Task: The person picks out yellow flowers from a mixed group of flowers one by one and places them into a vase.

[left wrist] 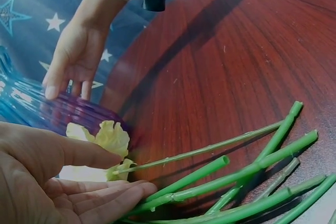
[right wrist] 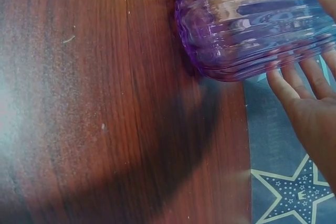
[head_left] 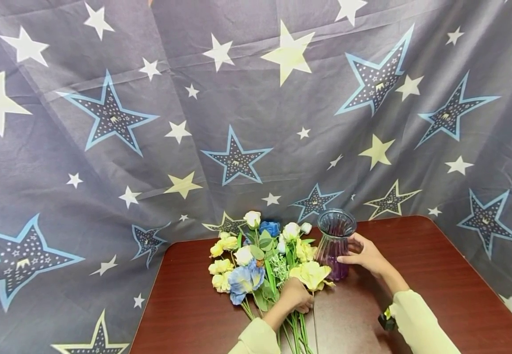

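near the far edge of the bench [head_left: 441, 280], right of its middle, a ribbed glass vase [head_left: 333, 246] stands upright, purple at the base and blue-grey toward the rim. the right hand [head_left: 365, 255] holds it from the right, fingers and thumb clamped on the glass. just left of the vase lies a bunch of flowers [head_left: 248, 278], yellow, white and blue, with blooms toward the far edge and green stems [head_left: 298, 332] running toward the near one. the left hand [head_left: 294, 295] is at these stems, beside a yellow flower [head_left: 311, 275]; its thumb and fingers are bent but apart, and whether they touch a stem, i cannot tell. beyond the far edge hangs a grey cloth [head_left: 247, 103] printed with stars.
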A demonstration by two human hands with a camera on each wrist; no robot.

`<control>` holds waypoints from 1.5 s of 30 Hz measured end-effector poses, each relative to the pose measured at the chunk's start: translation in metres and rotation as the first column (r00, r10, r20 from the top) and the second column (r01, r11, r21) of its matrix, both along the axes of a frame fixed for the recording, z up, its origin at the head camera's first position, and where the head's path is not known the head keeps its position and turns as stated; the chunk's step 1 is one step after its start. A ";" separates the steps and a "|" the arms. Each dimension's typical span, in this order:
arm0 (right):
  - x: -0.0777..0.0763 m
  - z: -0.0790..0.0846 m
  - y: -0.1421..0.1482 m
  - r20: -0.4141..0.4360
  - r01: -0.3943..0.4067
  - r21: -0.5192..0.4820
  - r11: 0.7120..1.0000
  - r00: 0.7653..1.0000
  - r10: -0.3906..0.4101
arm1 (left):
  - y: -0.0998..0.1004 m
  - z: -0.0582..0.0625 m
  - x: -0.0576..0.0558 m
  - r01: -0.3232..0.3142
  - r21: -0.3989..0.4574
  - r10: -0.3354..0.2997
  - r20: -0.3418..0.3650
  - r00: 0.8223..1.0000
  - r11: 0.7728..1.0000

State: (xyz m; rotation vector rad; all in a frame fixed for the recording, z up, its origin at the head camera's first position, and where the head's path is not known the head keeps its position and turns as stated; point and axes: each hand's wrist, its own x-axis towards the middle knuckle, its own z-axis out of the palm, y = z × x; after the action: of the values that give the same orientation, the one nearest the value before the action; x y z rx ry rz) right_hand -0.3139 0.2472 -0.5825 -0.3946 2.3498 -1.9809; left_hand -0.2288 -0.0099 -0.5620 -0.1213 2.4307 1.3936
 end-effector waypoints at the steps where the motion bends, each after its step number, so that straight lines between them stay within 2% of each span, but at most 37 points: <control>1: 0.000 0.000 0.000 0.002 0.005 -0.002 1.000 1.000 -0.005 | 0.001 0.000 0.001 0.000 -0.008 0.000 -0.004 1.000 1.000; 8: 0.001 0.001 -0.001 0.002 -0.029 -0.041 0.999 1.000 0.029 | 0.004 -0.004 0.003 -0.002 -0.107 -0.001 -0.029 1.000 0.994; 13: 0.002 0.001 0.000 -0.011 -0.025 -0.032 0.999 1.000 0.025 | 0.006 -0.008 0.002 -0.011 -0.141 0.011 -0.004 1.000 0.990; 21: -0.001 -0.003 -0.001 0.002 -0.026 -0.057 0.998 1.000 0.026 | 0.009 -0.012 0.001 0.018 -0.224 -0.013 0.026 1.000 0.974; 26: -0.002 -0.002 -0.001 0.017 -0.018 -0.043 0.999 1.000 0.019 | 0.010 -0.013 0.001 0.019 -0.228 -0.011 0.036 0.999 0.973; 30: -0.001 -0.002 0.000 0.017 -0.013 -0.037 0.999 1.000 0.013 | 0.009 -0.012 0.000 0.027 -0.186 -0.018 0.052 0.999 0.982; 36: -0.001 -0.001 0.000 -0.007 -0.011 -0.030 0.999 1.000 0.011 | 0.005 -0.011 0.000 0.046 -0.056 -0.041 0.094 0.995 0.997; 41: -0.002 -0.002 0.000 -0.014 -0.007 -0.025 1.000 1.000 0.007 | 0.003 -0.010 0.000 0.073 0.056 -0.079 0.119 0.990 0.996; 45: -0.001 -0.003 0.000 -0.012 -0.005 -0.010 1.000 1.000 0.005 | 0.003 -0.008 -0.001 0.079 0.102 -0.091 0.118 0.989 0.992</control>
State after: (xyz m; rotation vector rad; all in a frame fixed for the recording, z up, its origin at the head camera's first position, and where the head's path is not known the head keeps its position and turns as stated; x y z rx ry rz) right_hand -0.3145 0.2474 -0.5852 -0.4140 2.3444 -1.9947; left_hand -0.2295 -0.0070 -0.5703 -0.0763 2.2382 1.4207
